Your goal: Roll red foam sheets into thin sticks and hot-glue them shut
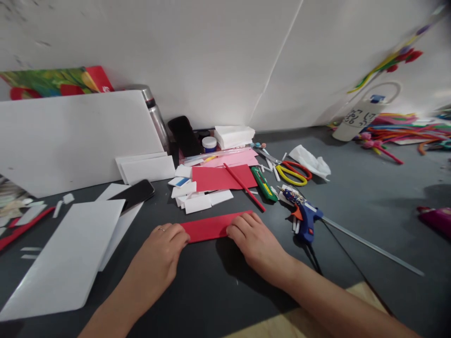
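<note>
pressing down from the head view, the left hand [162, 244] and right hand [254, 238] lay with curled fingers on either end of a red paper strip [210, 227], flat on the dark worktop [352, 202] just in front of the person. the strip looked light, thin and floppy, likely to crease or slide on the smooth surface, so it seemed best pinched at its short ends. a blue glue gun [306, 219] lay near the right hand, scissors [294, 172] beyond.
</note>
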`<act>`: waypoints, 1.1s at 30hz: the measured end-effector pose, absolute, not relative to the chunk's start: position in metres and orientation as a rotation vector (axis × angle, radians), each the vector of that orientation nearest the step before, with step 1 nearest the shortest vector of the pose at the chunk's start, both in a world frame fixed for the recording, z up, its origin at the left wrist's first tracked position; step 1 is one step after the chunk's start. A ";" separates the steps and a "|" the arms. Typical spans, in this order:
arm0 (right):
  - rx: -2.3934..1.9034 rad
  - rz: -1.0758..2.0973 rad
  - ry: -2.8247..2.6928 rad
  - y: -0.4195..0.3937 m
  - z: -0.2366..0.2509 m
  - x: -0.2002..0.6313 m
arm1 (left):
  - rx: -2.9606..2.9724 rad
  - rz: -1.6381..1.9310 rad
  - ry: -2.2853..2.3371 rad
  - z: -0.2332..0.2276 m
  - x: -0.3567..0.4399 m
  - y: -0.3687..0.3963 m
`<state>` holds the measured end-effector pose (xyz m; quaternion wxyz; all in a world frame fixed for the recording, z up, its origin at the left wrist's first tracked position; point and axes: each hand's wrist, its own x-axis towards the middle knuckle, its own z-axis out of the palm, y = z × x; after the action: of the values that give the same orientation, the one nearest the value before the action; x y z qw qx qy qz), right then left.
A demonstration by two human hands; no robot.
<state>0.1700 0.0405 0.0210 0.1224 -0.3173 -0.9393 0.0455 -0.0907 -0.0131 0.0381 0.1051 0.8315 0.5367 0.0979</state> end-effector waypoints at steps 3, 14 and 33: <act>-0.928 0.214 -2.758 0.040 0.022 0.170 | 2.334 0.259 1.625 0.040 -0.091 -0.013; -1.031 0.281 -2.682 0.047 0.020 0.169 | 2.326 0.361 1.608 0.041 -0.092 -0.010; -1.107 0.495 -2.535 0.050 0.024 0.169 | 2.868 0.089 1.640 0.026 -0.070 -0.023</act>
<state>0.1692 0.0497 0.0239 0.1648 -0.3885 -0.8898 0.1738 -0.0698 -0.0231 0.0257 -0.0815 0.8649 0.4946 0.0268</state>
